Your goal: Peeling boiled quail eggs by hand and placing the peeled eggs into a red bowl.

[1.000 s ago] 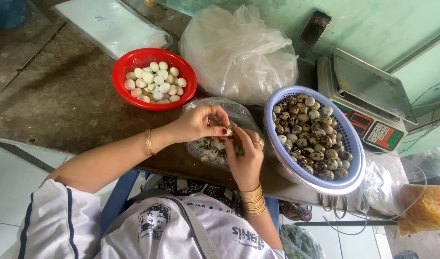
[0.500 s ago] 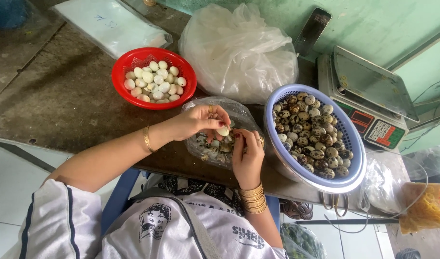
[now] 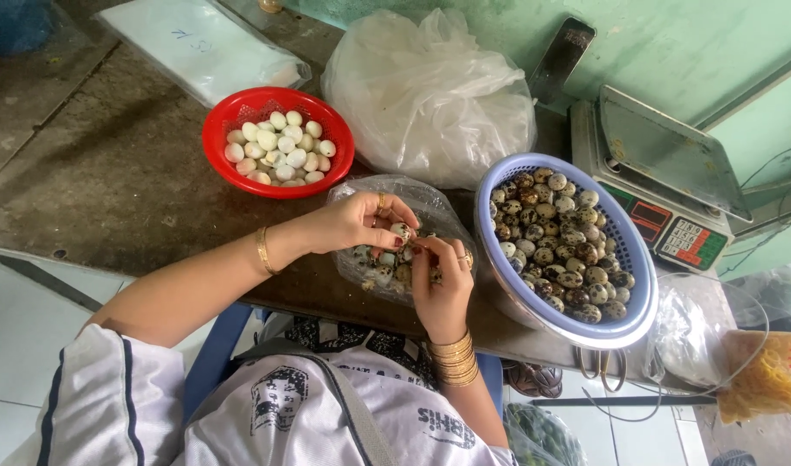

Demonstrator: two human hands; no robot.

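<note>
On the desk point(image 3: 110, 181), my blue basket point(image 3: 624, 311) of speckled eggs sits right, the red bowl point(image 3: 218, 147) far left. Since a moment ago my left hand point(image 3: 348, 223) has lifted one small egg point(image 3: 401, 230); its fingers pinch it above the near clear bag point(image 3: 438, 216), while my right hand point(image 3: 438, 280) picks at the shell.

Both hands meet over a clear bag point(image 3: 430, 211) that holds speckled shells and eggs; the left hand point(image 3: 352, 223) pinches a small egg point(image 3: 401, 231) at its fingertips, and the right hand point(image 3: 440, 276) touches the same egg from below; a gold bangle sits on the left wrist, several on the right; a blue basket point(image 3: 533, 306) full of speckled eggs stands just beside the right hand; a red basket point(image 3: 240, 108) with pale peeled eggs is farther back on the table point(image 3: 102, 181); a big white plastic bag point(image 3: 430, 95) lies behind, and a scale point(image 3: 663, 164) stands at the wall
</note>
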